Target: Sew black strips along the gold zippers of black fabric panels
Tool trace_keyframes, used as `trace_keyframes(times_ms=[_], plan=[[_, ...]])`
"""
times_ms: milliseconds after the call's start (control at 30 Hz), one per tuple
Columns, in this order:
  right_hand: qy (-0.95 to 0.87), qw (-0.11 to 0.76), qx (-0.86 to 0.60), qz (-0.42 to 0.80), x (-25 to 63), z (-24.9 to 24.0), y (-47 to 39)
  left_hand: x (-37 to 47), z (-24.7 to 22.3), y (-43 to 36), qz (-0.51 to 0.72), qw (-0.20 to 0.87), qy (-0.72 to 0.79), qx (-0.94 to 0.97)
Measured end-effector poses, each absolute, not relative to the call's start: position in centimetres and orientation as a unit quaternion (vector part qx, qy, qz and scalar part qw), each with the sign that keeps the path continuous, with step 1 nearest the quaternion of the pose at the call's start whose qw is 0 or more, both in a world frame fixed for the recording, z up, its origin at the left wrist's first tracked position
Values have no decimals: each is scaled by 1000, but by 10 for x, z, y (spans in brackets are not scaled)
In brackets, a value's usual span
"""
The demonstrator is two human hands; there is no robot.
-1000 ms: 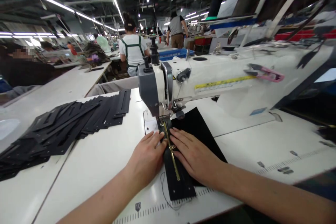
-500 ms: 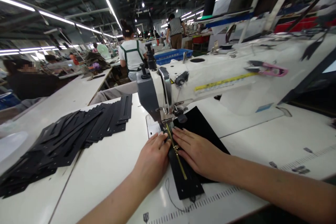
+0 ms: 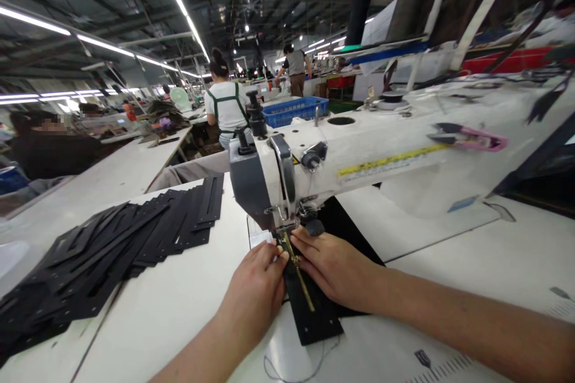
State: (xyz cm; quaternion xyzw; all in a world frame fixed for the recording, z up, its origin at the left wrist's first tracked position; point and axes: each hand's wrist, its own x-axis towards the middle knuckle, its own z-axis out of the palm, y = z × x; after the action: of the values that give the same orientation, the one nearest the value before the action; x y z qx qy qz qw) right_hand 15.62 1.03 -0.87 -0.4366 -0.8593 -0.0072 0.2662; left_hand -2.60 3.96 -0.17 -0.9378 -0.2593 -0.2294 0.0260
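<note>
A narrow black panel (image 3: 314,330) with a gold-toothed zipper (image 3: 307,294) lies under the needle area of a white sewing machine (image 3: 323,131). My left hand (image 3: 254,287) is at the panel's left edge, its thumb and bent fingers pinched together there just in front of the presser foot (image 3: 284,228). On the other side, my right hand (image 3: 341,266) rests with its fingers stretched flat over the panel, beside the zipper slider. Beneath the right hand spreads a larger black piece (image 3: 348,227). The fingertips nearest the needle are partly hidden. A loose dark thread trails from the panel's near end.
Many slotted black panels (image 3: 139,233) lie fanned in a pile on the left of the white table (image 3: 179,305). Pink-handled thread snips (image 3: 476,136) rest on the machine arm. Behind stand a blue crate (image 3: 296,109) and a person in green straps (image 3: 227,102).
The panel and both hands have shifted slightly towards the needle, and less of the zipper shows between the hands. The camera view has moved a little too.
</note>
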Motion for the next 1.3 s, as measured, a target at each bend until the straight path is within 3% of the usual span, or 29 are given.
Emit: trace_keyframes(times_ms=[200,467,700,900,1033,1200,1300], plan=[[-851,291,-436,15,158,-10,24,-25,0,46,-221,-30,-276,-935],[-836,318,-445,37,157,-11,33,-27,0,43,-233,-13,-292,-928],[-731,311,-607,-3,147,-9,27,-30,-6,22,-274,50,-249,-928],[-697,303,-649,-37,135,-3,40,-30,-7,26,-263,67,-241,-932],[-738,286,-611,-12,146,3,26,-31,0,23,-213,51,-257,-941],[-865,259,-429,29,165,-1,-19,-36,3,10,-208,15,-252,-945],[-881,251,-395,65,169,0,-24,-35,10,3,-189,-11,-271,-944]])
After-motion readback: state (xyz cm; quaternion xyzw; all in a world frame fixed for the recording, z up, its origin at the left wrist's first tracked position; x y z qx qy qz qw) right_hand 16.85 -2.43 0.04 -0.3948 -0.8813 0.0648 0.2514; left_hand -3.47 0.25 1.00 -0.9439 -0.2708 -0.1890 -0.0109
